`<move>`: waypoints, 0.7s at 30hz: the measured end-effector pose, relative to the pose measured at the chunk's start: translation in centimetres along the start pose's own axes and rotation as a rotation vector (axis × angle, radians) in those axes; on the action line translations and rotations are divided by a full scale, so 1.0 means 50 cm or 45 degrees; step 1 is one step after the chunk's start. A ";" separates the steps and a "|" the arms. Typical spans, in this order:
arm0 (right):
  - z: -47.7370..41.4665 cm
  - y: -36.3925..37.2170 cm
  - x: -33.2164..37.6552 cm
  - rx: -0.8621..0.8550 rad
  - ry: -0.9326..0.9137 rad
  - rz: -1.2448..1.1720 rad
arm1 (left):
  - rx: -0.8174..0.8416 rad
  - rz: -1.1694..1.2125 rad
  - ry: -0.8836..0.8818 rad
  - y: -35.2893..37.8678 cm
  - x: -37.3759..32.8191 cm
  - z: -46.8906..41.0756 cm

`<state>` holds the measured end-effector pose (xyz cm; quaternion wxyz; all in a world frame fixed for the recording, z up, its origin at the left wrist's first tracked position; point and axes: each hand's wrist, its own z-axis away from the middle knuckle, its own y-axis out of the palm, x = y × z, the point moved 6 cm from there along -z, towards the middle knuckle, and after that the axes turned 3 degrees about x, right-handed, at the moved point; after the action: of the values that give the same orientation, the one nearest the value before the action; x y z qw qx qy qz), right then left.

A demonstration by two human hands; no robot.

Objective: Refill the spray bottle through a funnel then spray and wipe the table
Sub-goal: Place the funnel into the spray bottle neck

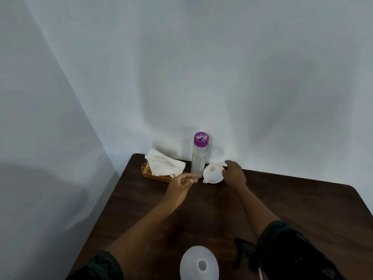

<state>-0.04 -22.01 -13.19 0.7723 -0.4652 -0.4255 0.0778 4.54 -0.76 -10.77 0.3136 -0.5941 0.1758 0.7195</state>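
A white funnel (212,174) lies on the dark wooden table (292,209) near the back wall. My right hand (235,173) grips its right rim. Just left of it stands a clear water bottle (199,158) with a purple cap. My left hand (181,183) hovers by the bottle's base with its fingers loosely extended and holds nothing. At the near edge stands the white spray bottle (198,263), seen from above with its neck uncovered. Its black spray head (244,252) lies on the table to the right, partly hidden by my right sleeve.
A gold wire holder (150,174) with white paper napkins (163,164) sits at the table's back left corner. Walls close off the table at the back and left.
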 end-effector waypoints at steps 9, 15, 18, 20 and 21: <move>-0.022 0.012 0.024 -0.028 -0.083 0.321 | -0.004 0.021 -0.095 -0.019 0.039 -0.019; 0.060 0.000 0.012 -0.047 -0.036 -0.050 | 0.006 -0.030 -0.093 -0.036 0.039 0.029; 0.135 -0.015 0.010 -0.044 -0.068 -0.237 | 0.012 -0.063 -0.059 -0.040 0.034 0.069; 0.180 -0.025 0.011 -0.044 -0.084 -0.334 | -0.001 -0.035 -0.049 -0.040 0.032 0.093; 0.207 -0.029 0.010 -0.041 -0.087 -0.367 | -0.004 -0.017 -0.045 -0.040 0.030 0.109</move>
<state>-7.67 -15.81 -9.64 0.7531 -0.4088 -0.5150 -0.0249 1.63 4.49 -10.71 0.3205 -0.5829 0.1650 0.7282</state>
